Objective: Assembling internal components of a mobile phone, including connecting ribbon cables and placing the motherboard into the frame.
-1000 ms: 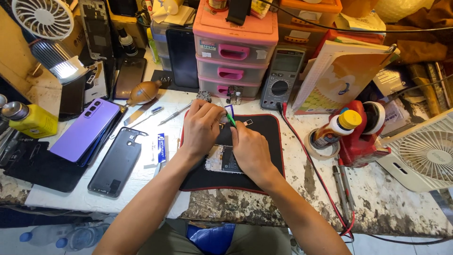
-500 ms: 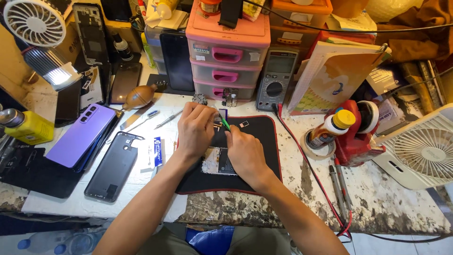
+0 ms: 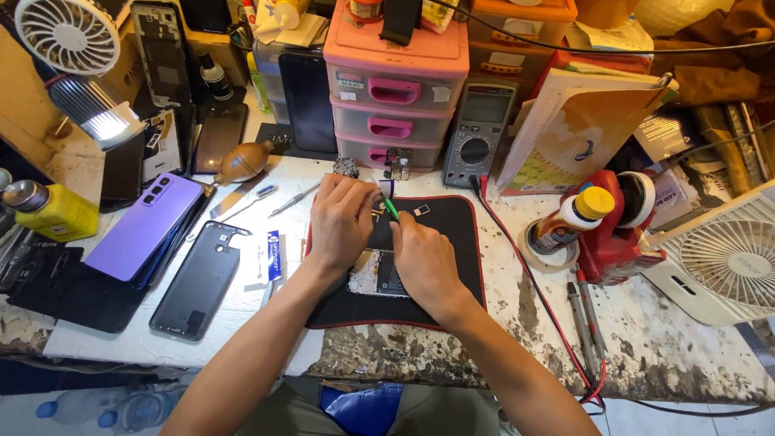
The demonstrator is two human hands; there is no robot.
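Near edge: the worktop point(image 3: 662, 363) is stained and worn. On it lies a black mat point(image 3: 452, 282) with red edging. An opened phone point(image 3: 378, 274) rests on the mat, partly under both hands. The right hand point(image 3: 424, 262) has its grip closed on a green tool point(image 3: 391, 209), tip pointing far. The left hand point(image 3: 343, 220) has its fingertips pinched on a small part at the tool tip; the part is too small to identify. Left of the mat lie a dark phone back cover point(image 3: 198, 278) and a purple phone point(image 3: 145, 228). Far: pink drawers point(image 3: 395, 89) and a multimeter point(image 3: 478, 133).
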